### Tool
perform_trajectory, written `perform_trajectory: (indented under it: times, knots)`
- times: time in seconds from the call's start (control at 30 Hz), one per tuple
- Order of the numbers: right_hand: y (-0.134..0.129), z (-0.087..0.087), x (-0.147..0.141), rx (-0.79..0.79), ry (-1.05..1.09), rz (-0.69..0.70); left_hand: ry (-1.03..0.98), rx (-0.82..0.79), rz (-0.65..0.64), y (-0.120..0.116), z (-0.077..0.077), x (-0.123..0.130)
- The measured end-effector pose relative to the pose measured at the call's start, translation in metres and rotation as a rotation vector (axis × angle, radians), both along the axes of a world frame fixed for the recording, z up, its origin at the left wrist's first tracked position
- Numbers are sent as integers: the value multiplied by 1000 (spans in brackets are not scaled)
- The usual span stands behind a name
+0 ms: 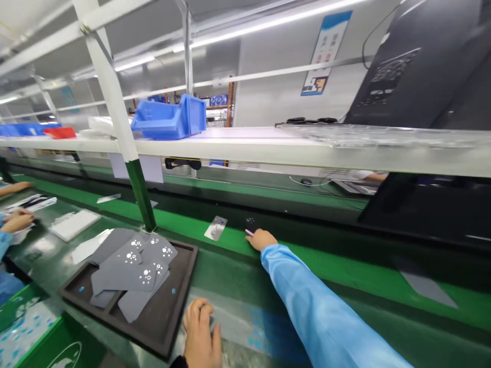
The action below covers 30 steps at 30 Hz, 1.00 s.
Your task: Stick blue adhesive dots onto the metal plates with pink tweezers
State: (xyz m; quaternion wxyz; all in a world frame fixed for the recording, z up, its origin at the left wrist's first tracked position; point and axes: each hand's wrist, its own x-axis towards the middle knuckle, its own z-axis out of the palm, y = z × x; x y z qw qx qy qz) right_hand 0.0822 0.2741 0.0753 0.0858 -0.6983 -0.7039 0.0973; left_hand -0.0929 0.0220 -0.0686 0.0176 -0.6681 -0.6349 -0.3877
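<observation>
My right hand [263, 239], in a light blue sleeve, reaches out over the green strip. Its fingers are closed on a small dark phone back panel [251, 224] with camera holes at its top. A thin pink item [249, 232] shows at the fingertips; its kind is unclear. To the left on the strip lies a silvery phone back panel [216, 228]. My left hand [201, 332] hovers or rests by the tray's right edge, thumb apart from slightly bent fingers, with nothing visibly held. The dark tray [178, 306] bears several overlapping grey panels [126, 263] with camera cutouts.
A green and white post [138, 191] rises behind the tray to a white shelf [238, 148] with a blue bin [169, 117]. At lower left stands a green crate [76, 340]. Another person's hands [19, 221] are at far left. A grey sheet [425, 286] lies at right.
</observation>
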Motion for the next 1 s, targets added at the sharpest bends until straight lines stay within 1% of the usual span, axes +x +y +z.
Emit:
perform_trajectory:
  times: [0.1,0.17,0.23,0.3,0.37,0.43,0.5,0.53,0.57,0.6,0.63,0.67,0.7,0.77,0.8,0.87,0.9,0.93,1.0]
  knots:
    - [7,6,-9,-9,61,56,-52,-35,53,4,-9,0]
    - [10,12,-9,-7,101,67,-115,-52,78,4,-8,1]
    - [8,18,-5,5,147,51,-193,-56,59,3,0,0]
    - [-6,21,0,17,206,27,-308,-72,34,5,16,-1]
    - [-38,13,3,0,273,17,-461,-123,29,10,37,-1]
    - [-88,-8,4,-83,394,40,-633,-206,43,18,59,-2]
    - [-148,-34,5,-333,825,112,-774,-305,-6,24,76,-3]
    - [-177,-46,7,-457,966,151,-805,-345,-45,25,81,-5]
    - [-202,-55,9,-536,1047,167,-816,-387,-93,25,84,-7]
    - [-222,-60,13,-563,1101,166,-819,-428,-135,23,86,-9]
    - [-236,-62,19,-553,1145,141,-811,-464,-169,20,86,-11]
    - [-243,-60,26,-517,1190,92,-801,-500,-196,16,85,-14]
    - [-244,-56,34,-461,1242,30,-793,-537,-218,11,84,-17]
    - [-234,-45,51,-343,1350,-94,-765,-612,-258,3,83,-21]
    - [-226,-39,58,-274,1369,-115,-740,-649,-276,0,84,-22]
    - [-211,-32,66,-175,1328,-111,-661,-710,-292,-3,87,-21]
    - [-206,-31,66,-172,1286,-90,-607,-727,-294,-2,88,-19]
    - [-202,-32,63,-200,1242,-65,-549,-733,-300,-1,90,-17]
    - [-198,-37,54,-318,1169,3,-439,-715,-328,3,92,-11]
